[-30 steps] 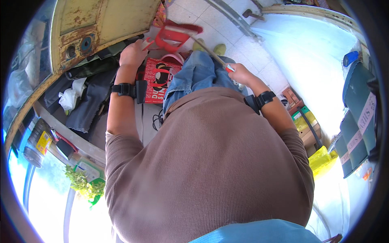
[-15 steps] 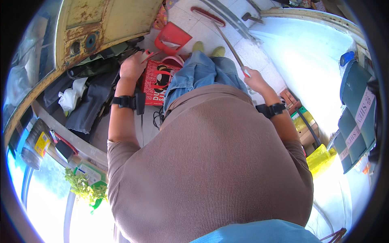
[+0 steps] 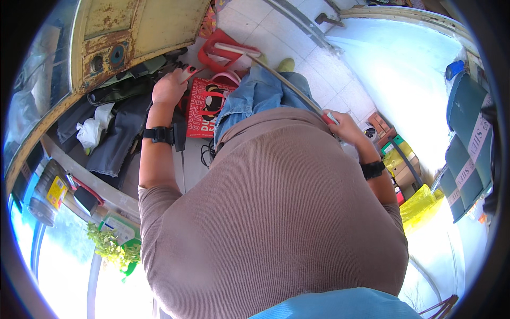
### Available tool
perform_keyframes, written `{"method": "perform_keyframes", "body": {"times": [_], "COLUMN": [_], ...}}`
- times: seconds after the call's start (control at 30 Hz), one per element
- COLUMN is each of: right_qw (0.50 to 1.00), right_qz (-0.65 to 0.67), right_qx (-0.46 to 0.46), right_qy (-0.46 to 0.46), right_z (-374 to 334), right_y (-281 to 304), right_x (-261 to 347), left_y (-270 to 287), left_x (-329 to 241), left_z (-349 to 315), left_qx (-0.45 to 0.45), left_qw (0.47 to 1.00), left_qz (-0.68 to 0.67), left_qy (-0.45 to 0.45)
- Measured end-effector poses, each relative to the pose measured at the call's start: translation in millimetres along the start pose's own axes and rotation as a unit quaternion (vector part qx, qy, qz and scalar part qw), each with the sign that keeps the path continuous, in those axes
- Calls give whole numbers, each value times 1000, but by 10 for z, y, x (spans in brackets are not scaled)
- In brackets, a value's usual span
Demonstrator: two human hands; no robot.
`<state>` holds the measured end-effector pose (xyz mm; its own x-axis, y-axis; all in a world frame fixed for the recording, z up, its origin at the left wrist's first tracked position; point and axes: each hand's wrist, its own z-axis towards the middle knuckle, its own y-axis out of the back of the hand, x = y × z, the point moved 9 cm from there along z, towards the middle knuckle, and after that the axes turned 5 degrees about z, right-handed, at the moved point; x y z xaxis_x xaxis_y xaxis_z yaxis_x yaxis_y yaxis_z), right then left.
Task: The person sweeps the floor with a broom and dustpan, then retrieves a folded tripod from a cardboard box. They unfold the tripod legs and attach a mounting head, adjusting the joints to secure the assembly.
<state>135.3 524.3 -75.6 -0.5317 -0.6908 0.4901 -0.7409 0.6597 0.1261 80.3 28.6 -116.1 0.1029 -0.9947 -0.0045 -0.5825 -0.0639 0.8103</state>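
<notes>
My left hand [image 3: 170, 87] is closed around the red-and-white end of a handle [image 3: 187, 73], which seems to belong to the red dustpan [image 3: 206, 57] on the floor ahead. My right hand [image 3: 346, 128], low by my right hip, grips the red end of a long broom stick [image 3: 292, 86]. That stick slants forward and left across my legs. At its far end the broom head [image 3: 236, 49] lies over the dustpan's open side. Whatever is inside the dustpan cannot be made out.
A red printed bag [image 3: 199, 111] stands beside my left leg. Dark clothes [image 3: 119, 135] and a white plastic bag [image 3: 94, 127] lie to the left, under a rusty yellow door [image 3: 149, 26]. Boxes and a yellow bag [image 3: 419, 204] sit at the right. Metal door tracks [image 3: 303, 24] cross the tiles.
The broom head has swept left from the tiles to the dustpan, its stick now slanting left. My right hand has come back toward my body. My left hand has shifted slightly left.
</notes>
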Motion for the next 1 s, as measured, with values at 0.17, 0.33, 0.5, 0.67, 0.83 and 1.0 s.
{"method": "perform_keyframes", "body": {"times": [0.17, 0.33, 0.5, 0.67, 0.83, 1.0], "right_qw": [995, 988, 995, 1000, 998, 995], "right_qz": [-91, -148, -61, -9, 45, 38], "right_qx": [-39, 4, 10, 0, -41, -78], "right_qy": [30, 41, 74, -22, -33, 45], "right_z": [222, 730, 532, -176, -509, -442], "right_y": [-10, -229, -41, 226, 315, 374], "right_x": [-50, -118, -38, -148, -58, 354], "left_y": [-55, -112, -237, -168, -224, -313], "left_x": [39, 116, 39, -140, -537, -1089], "left_z": [80, 52, 30, 51, 213, 440], "left_qx": [-17, -41, -31, -40, -29, 8], "left_qw": [1000, 999, 999, 995, 983, 947], "left_qz": [21, -11, -28, -83, -176, -320], "left_qy": [-13, 2, 28, 47, 36, -20]}}
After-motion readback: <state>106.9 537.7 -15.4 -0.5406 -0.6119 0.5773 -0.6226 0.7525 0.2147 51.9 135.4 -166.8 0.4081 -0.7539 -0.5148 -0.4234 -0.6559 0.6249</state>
